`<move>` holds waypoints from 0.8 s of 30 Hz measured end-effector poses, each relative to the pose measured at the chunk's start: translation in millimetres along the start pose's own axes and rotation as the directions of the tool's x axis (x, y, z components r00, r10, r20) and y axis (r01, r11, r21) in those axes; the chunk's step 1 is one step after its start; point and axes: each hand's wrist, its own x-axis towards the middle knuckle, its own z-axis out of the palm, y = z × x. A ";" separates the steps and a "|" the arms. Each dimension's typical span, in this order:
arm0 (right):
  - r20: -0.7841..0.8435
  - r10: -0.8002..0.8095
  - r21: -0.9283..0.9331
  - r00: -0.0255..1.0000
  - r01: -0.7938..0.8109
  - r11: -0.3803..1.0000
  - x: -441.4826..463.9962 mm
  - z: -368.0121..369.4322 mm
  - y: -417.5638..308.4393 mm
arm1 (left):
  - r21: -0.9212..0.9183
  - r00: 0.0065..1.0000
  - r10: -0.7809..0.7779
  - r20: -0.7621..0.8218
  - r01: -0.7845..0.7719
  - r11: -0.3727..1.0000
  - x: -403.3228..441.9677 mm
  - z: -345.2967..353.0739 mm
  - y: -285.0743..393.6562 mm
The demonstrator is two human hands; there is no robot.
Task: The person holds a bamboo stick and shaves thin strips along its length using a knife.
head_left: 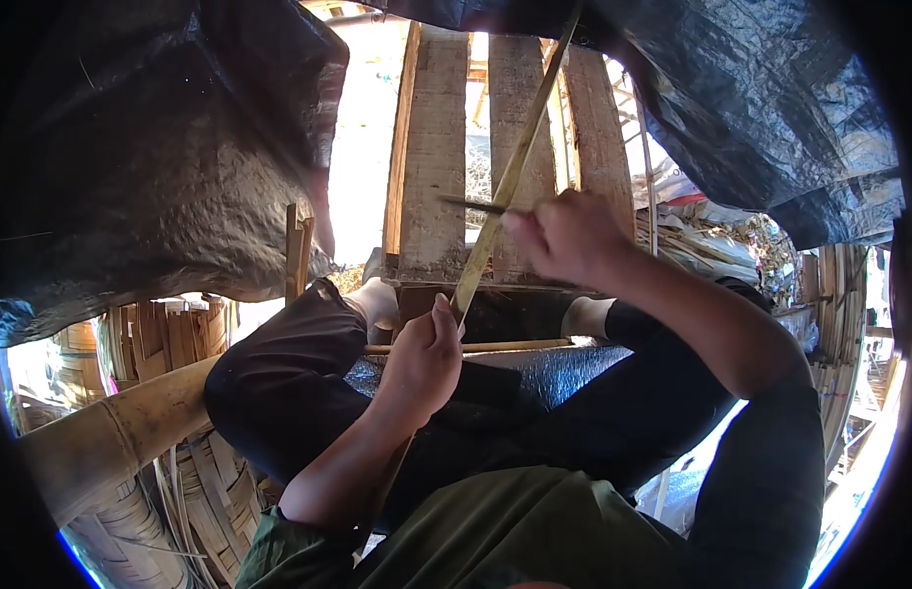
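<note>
A long bamboo strip slants up from my lap past the planks to the top of the view. My left hand is closed around its lower part, thumb pointing up. In my right hand, the fingers are wrapped round the handle of a knife, the handle itself being mostly hidden. The dark, narrow blade points left and crosses the strip above my left hand. Whether the edge touches the strip I cannot tell, as the blade is slightly blurred.
Wooden planks with gaps between them rise in front of my feet. Dark plastic sheeting hangs at the left and right. A thick bamboo pole lies to my left, near woven bamboo. Split strips are piled at right.
</note>
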 end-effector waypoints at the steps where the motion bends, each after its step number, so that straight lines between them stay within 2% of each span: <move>1: -0.107 -0.020 0.006 0.994 0.021 1.000 0.1 -1.4 6.3 | -0.003 1.000 -0.013 0.007 0.013 1.000 -0.8 1.2 2.4; 2: -0.211 -0.042 0.010 0.976 0.045 0.999 -0.3 -2.2 8.6 | -0.003 1.000 -0.010 0.006 0.010 1.000 -0.9 1.9 1.6; 3: -0.214 -0.046 0.006 0.976 0.048 0.999 -1.7 -5.6 2.5 | -0.024 1.000 -0.019 0.016 0.019 1.000 0.0 2.6 -0.5; 5: 0.011 0.047 0.088 0.999 -0.048 0.995 -10.7 -8.6 -18.8 | -0.043 0.999 -0.028 0.021 0.029 0.999 0.5 1.1 -0.5; 6: 0.011 0.044 0.088 0.999 -0.045 0.995 -18.1 2.0 -23.5 | -0.021 1.000 -0.021 0.012 0.021 1.000 0.6 -0.1 0.9; 8: -0.140 -0.254 0.106 0.957 0.270 0.957 -31.8 27.2 -30.6 | -0.001 1.000 -0.018 0.000 0.018 1.000 -0.6 -0.7 0.6; 9: -0.104 -0.218 0.108 0.970 0.229 0.968 -34.1 23.6 -34.5 | 0.021 1.000 0.015 -0.019 -0.014 1.000 -2.0 -0.1 -0.6; 13: -0.049 -0.264 0.034 0.963 0.266 0.963 -14.0 7.5 -20.3 | 0.106 0.996 0.079 -0.028 -0.076 0.992 3.1 -2.9 -7.2; 15: -0.054 -0.025 0.017 0.998 0.026 1.000 -1.0 -0.9 -9.9 | 0.103 0.999 0.042 -0.023 -0.040 0.994 1.1 -0.5 -2.1; 16: -0.059 -0.022 0.017 0.998 0.023 1.000 1.9 -1.8 -5.9 | 0.095 1.000 0.002 -0.027 0.001 0.995 0.3 0.4 -0.2; 18: -0.178 -0.024 0.038 0.984 0.031 0.999 5.0 -3.8 -3.4 | 0.066 1.000 0.017 -0.007 -0.017 0.998 1.5 -2.4 -3.2; 19: -0.180 -0.023 0.037 0.983 0.030 0.999 3.5 -5.0 -7.0 | 0.033 0.999 0.031 0.012 -0.031 0.999 2.2 -2.7 -3.6; 21: 0.036 0.027 0.076 0.999 -0.030 0.997 -3.6 -2.3 -21.5 | 0.036 1.000 0.021 0.000 -0.021 0.999 1.0 -1.8 -2.3; 22: 0.036 0.028 0.076 0.999 -0.030 0.997 -9.8 3.8 -24.1 | 0.037 1.000 0.006 -0.014 -0.006 0.999 0.4 -1.1 -1.3; 24: -0.083 -0.199 0.029 0.976 0.202 0.979 -19.1 16.2 -28.9 | 0.068 1.000 0.008 -0.025 -0.006 0.998 -1.3 0.4 1.2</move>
